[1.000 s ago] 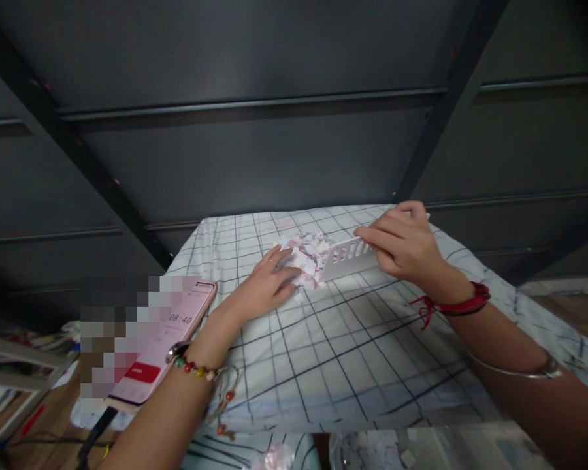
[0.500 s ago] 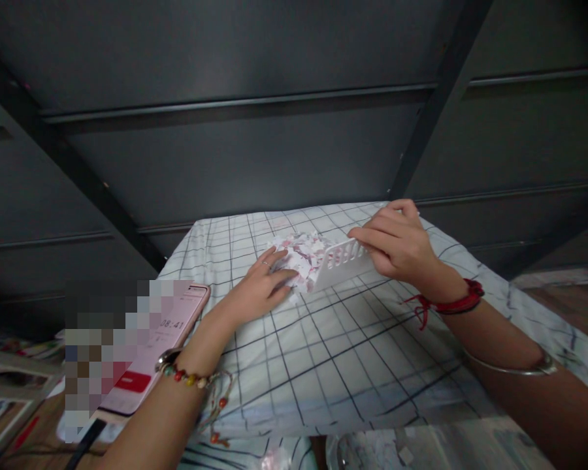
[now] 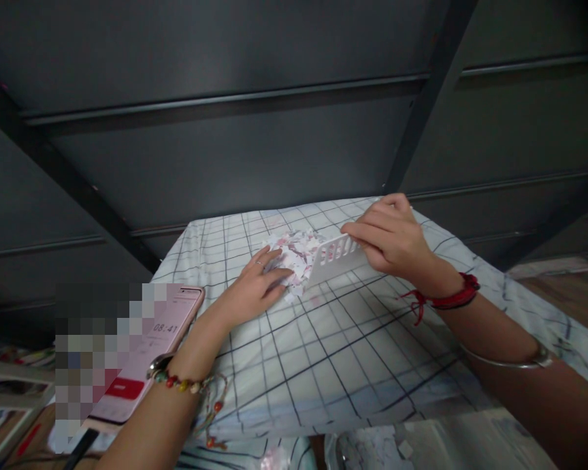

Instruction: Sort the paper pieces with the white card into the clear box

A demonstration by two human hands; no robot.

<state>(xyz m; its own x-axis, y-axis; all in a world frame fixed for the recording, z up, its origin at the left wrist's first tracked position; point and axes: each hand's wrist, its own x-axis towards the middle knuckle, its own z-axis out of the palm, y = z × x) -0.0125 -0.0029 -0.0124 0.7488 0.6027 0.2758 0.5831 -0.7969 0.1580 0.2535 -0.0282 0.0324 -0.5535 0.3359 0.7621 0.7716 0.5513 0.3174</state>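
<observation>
A heap of torn paper scraps (image 3: 298, 253), white with pinkish bits, lies on the checked cloth (image 3: 294, 365). My left hand (image 3: 255, 287) rests against the heap's left side, fingers spread. A white plastic piece with a row of slots (image 3: 336, 264) stands on edge along the heap's right side. My right hand (image 3: 394, 238) pinches its upper right part between thumb and fingers. The right end of the piece is hidden behind that hand.
A phone (image 3: 151, 352) showing a timer lies left of my left forearm, partly pixelated. Dark panels (image 3: 235, 150) rise behind the table. Below the front edge, a clear container (image 3: 367, 450) holds paper scraps. A red pen (image 3: 28, 439) lies at lower left.
The whole view has shifted slightly. Both hands keep nearly the same places by the heap, the white slotted piece still in my right hand.
</observation>
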